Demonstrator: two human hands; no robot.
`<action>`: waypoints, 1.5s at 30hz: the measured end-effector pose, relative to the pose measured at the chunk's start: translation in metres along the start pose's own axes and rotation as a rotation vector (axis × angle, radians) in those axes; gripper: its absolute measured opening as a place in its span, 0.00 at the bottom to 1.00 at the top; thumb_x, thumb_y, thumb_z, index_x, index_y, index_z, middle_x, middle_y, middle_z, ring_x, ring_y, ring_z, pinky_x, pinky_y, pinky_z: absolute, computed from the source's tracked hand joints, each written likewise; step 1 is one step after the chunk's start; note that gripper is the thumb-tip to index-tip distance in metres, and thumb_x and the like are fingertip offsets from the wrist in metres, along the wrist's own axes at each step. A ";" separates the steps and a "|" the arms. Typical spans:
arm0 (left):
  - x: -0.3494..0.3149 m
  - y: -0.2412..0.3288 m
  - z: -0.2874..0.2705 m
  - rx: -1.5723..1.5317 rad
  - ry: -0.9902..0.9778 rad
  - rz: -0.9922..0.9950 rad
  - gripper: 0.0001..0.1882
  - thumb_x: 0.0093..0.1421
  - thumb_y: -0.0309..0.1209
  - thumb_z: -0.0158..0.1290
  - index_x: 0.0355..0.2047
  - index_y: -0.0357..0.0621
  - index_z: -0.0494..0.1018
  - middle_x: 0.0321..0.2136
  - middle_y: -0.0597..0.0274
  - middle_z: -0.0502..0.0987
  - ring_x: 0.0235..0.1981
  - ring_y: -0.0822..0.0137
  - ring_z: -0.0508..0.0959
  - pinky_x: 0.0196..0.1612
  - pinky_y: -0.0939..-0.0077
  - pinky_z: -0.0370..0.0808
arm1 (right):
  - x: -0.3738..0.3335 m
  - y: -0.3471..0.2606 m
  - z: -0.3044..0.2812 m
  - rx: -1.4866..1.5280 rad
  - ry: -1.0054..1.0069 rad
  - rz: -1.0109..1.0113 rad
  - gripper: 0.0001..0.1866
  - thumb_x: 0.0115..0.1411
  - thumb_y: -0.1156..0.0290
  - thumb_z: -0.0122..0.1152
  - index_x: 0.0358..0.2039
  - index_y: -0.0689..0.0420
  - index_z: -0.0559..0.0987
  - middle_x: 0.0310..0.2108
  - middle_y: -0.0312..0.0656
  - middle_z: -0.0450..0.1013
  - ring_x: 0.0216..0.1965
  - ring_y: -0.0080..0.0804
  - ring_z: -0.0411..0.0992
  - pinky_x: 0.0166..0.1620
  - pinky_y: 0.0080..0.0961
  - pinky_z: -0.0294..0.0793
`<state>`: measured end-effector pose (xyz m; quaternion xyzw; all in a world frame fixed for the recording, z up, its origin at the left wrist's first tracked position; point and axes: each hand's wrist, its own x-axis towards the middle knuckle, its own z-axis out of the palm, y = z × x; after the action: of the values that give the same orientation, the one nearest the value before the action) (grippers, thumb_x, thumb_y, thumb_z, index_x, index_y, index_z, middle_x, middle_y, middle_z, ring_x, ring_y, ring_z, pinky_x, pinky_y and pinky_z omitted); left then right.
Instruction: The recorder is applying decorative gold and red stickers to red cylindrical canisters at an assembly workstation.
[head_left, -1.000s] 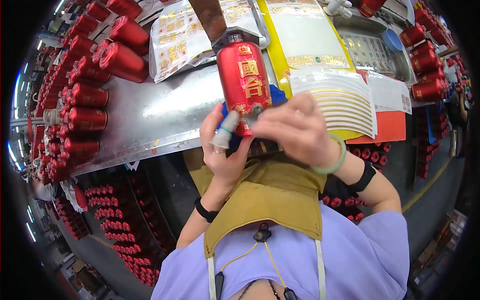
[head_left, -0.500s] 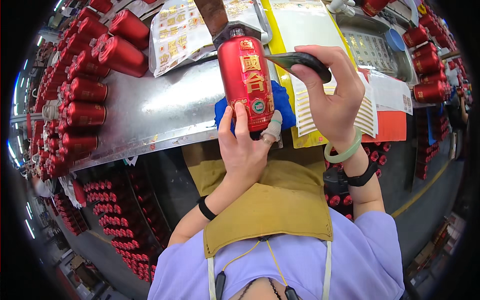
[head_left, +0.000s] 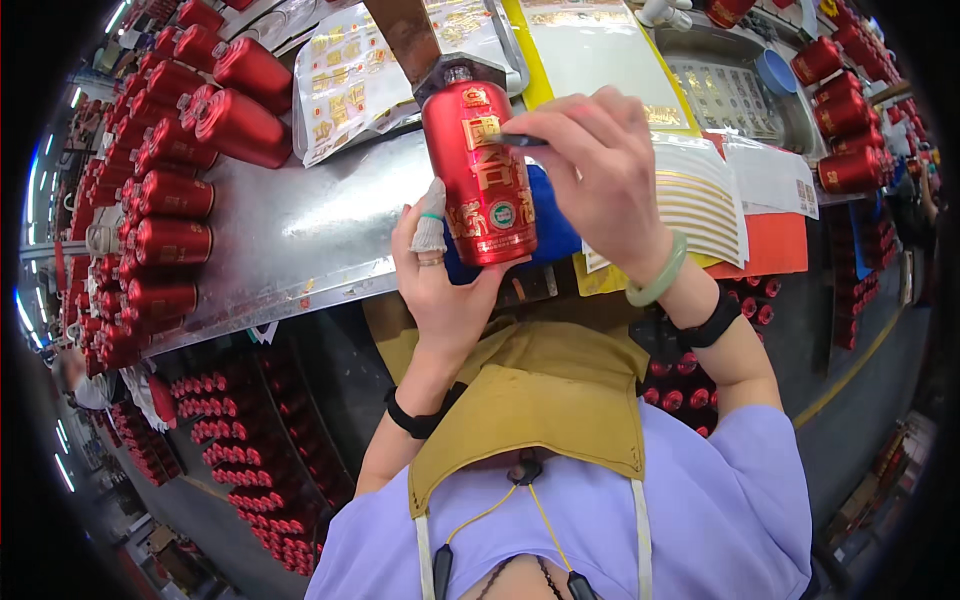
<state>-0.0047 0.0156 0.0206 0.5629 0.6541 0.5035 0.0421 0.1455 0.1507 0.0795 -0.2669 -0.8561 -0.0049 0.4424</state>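
A glossy red bottle (head_left: 452, 160) with raised gold characters and a small green round label lies at the middle of the bench, its neck pointing away from me. My left hand (head_left: 440, 312) is closed round its near end, a white finger cot on one finger along the left side. A blue cloth (head_left: 556, 215) shows under and beside the bottle. My right hand (head_left: 605, 185) pinches a dark tool with a flat, tapered tip (head_left: 522, 140), which is at the upper gold character. My fingers hide most of the tool's body.
Several red bottles (head_left: 246, 128) stand crowded along the left edge of the metal bench (head_left: 300, 230). Gold sticker sheets (head_left: 345, 85) lie beyond, left of a metal bracket (head_left: 405, 35). On the right are sheets with gold strips (head_left: 690, 195), a metal tray (head_left: 740, 55) and more red bottles (head_left: 850, 170).
My left hand has shifted from the bottle's front to its left side and near end. The bottle has turned slightly. My right hand has moved left with the tool, bringing its tip over the upper character.
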 end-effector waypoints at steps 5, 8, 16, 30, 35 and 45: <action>0.001 -0.011 -0.005 0.085 -0.025 0.084 0.43 0.44 0.29 0.76 0.60 0.31 0.70 0.54 0.46 0.78 0.56 0.48 0.77 0.64 0.55 0.69 | -0.030 -0.053 -0.005 0.324 -0.223 -0.155 0.11 0.51 0.68 0.66 0.36 0.46 0.82 0.30 0.30 0.75 0.32 0.30 0.71 0.38 0.31 0.69; 0.000 -0.002 -0.003 0.001 0.024 -0.022 0.45 0.41 0.32 0.78 0.59 0.32 0.70 0.54 0.48 0.79 0.57 0.47 0.75 0.67 0.51 0.65 | -0.008 -0.022 0.007 0.183 -0.075 0.081 0.15 0.48 0.71 0.68 0.39 0.46 0.85 0.29 0.32 0.76 0.31 0.31 0.69 0.43 0.30 0.69; -0.005 -0.013 -0.007 0.028 -0.043 -0.010 0.48 0.46 0.29 0.74 0.64 0.28 0.64 0.56 0.46 0.78 0.56 0.46 0.76 0.63 0.56 0.69 | -0.020 -0.043 0.005 0.279 -0.180 -0.060 0.10 0.50 0.69 0.64 0.35 0.50 0.80 0.33 0.31 0.75 0.35 0.33 0.73 0.40 0.33 0.71; 0.001 -0.010 -0.009 -0.007 -0.113 -0.008 0.53 0.46 0.27 0.75 0.70 0.31 0.58 0.61 0.45 0.73 0.60 0.57 0.76 0.64 0.63 0.71 | -0.035 -0.022 0.012 0.227 -0.001 -0.038 0.08 0.52 0.72 0.64 0.34 0.47 0.83 0.32 0.27 0.78 0.32 0.31 0.68 0.43 0.32 0.69; 0.001 -0.007 -0.010 -0.003 -0.082 -0.013 0.44 0.45 0.26 0.75 0.62 0.28 0.69 0.57 0.44 0.76 0.58 0.56 0.77 0.63 0.64 0.71 | -0.022 -0.013 0.010 0.322 0.030 0.146 0.10 0.55 0.75 0.69 0.38 0.51 0.83 0.31 0.35 0.79 0.33 0.37 0.72 0.44 0.32 0.69; -0.004 -0.027 -0.013 -0.155 -0.170 -0.069 0.44 0.49 0.21 0.70 0.66 0.24 0.63 0.60 0.43 0.74 0.61 0.57 0.76 0.65 0.66 0.69 | -0.020 0.006 0.016 0.137 0.141 0.143 0.05 0.56 0.72 0.66 0.34 0.47 0.83 0.33 0.32 0.81 0.33 0.34 0.73 0.41 0.33 0.65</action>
<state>-0.0298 0.0078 0.0060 0.5756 0.6263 0.5014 0.1580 0.1456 0.1508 0.0526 -0.2954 -0.8000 0.0664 0.5180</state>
